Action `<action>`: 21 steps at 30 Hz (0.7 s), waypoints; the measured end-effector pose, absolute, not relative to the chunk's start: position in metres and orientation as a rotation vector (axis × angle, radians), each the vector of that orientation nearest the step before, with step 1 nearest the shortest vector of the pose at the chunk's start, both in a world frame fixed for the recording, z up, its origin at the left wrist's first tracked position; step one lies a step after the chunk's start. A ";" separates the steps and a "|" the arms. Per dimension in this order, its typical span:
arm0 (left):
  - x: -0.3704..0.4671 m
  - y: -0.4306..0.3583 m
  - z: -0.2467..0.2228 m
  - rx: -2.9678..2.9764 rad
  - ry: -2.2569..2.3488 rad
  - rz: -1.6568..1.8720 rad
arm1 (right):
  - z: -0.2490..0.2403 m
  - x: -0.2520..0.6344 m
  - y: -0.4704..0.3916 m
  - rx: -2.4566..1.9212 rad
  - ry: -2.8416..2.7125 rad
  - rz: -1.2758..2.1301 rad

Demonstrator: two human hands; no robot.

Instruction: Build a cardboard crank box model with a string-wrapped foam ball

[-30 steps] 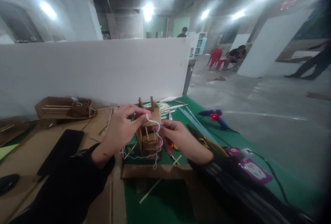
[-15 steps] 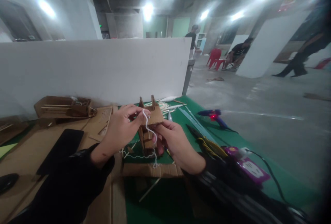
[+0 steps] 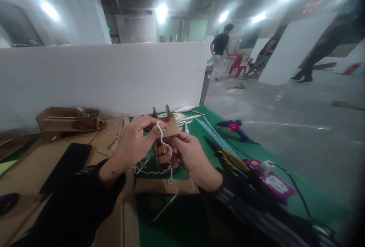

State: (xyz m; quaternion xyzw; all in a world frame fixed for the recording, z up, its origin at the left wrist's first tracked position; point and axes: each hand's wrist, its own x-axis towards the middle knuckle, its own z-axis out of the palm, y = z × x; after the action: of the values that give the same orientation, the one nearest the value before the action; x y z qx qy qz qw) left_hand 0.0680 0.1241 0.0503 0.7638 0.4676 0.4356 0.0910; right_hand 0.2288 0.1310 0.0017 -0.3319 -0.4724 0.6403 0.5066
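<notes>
A small brown cardboard structure (image 3: 172, 127) with two upright tabs stands on the green table between my hands. My left hand (image 3: 139, 133) pinches the upper end of a white string (image 3: 162, 137) at the structure's top left. From there the string hangs down the front and trails left across the table. My right hand (image 3: 192, 157) is closed around the structure's right side, thumb and finger gripping below its top panel. Some of its fingers are hidden behind the structure. A flat cardboard strip (image 3: 179, 187) lies in front, touched by the string's loop.
To the right lie pliers (image 3: 230, 159), a blue glue gun (image 3: 235, 129) with a red light, and a purple power strip (image 3: 275, 184) with a plugged-in cord. A black phone-like slab (image 3: 68, 167) and another cardboard model (image 3: 71, 119) are left. A white partition (image 3: 114, 75) stands behind.
My hands, the string and the cardboard structure hold nearly the same position. In the background, a standing person has come further into view beside the partition, and other people have shifted.
</notes>
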 end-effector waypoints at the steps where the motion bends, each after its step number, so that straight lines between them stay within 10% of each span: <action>1: 0.068 0.124 0.050 2.275 1.394 1.294 | 0.002 0.229 0.131 -0.801 -1.141 1.545; 21: 0.066 0.127 0.045 2.432 1.475 1.521 | 0.001 0.230 0.130 -0.792 -1.158 1.568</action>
State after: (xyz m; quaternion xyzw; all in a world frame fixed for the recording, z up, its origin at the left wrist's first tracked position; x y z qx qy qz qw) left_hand 0.0663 0.1269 0.0451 0.7533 0.4570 0.4712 -0.0418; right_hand 0.2299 0.1295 0.0010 -0.3268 -0.4781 0.6472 0.4958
